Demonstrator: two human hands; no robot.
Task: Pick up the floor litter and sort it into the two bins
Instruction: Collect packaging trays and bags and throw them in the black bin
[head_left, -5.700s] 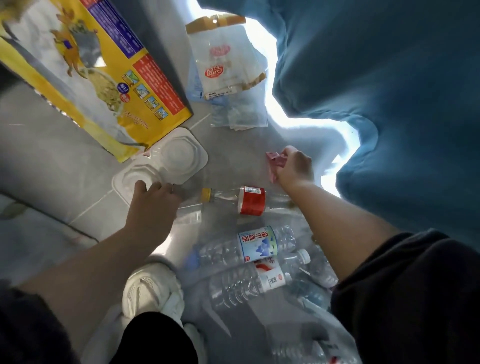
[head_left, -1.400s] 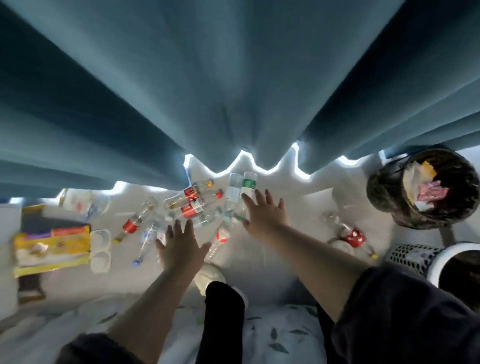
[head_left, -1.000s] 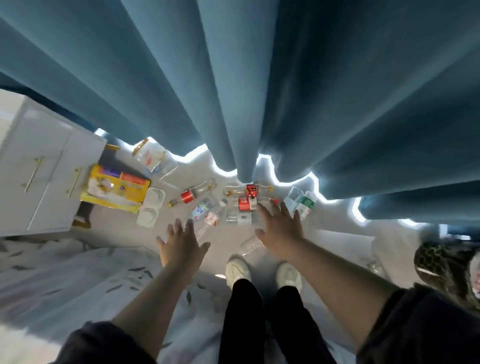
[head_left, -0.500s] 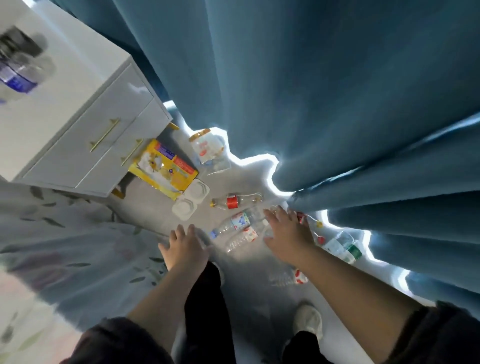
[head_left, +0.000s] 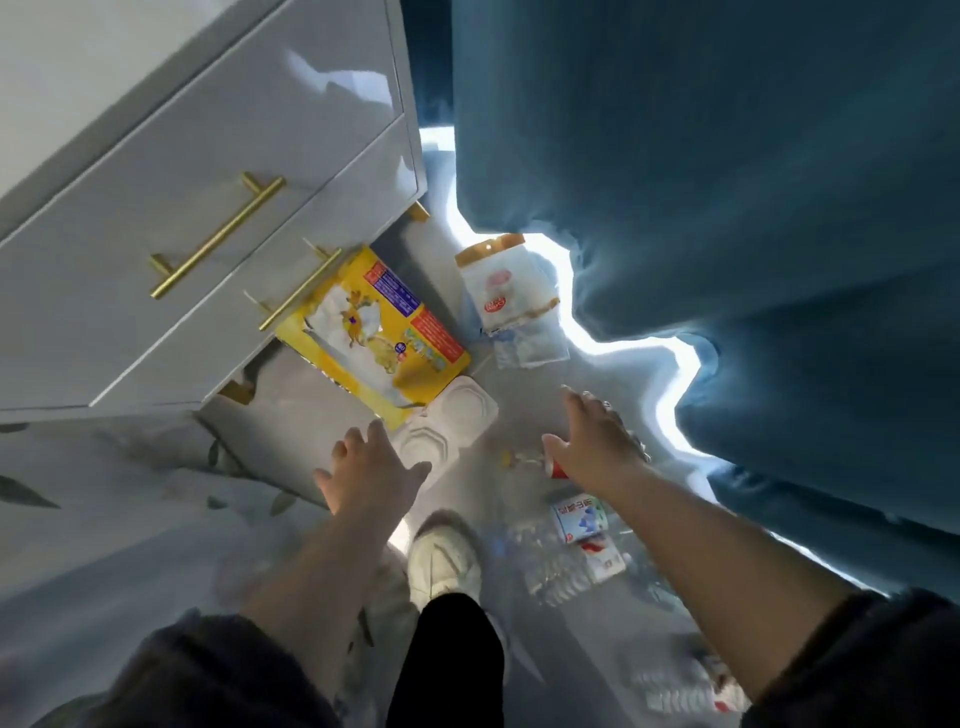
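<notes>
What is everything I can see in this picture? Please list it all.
cabinet: one, white with two gold handles, upper left.
curtain: one, blue, right side.
yellow packet: one, yellow with print, flat on the floor, partly under the cabinet.
clear bag: one, clear with a red logo, by the curtain hem.
plastic tray: one, white, beside the yellow packet.
bottles: at least three, clear, lower centre; more blurred at lower right.
patterned fabric: one, pale leaf print, left.
shoe: one, white, lower centre.
left hand: fingers spread, by the tray.
right hand: fingers spread, over a red-labelled bottle.
</notes>
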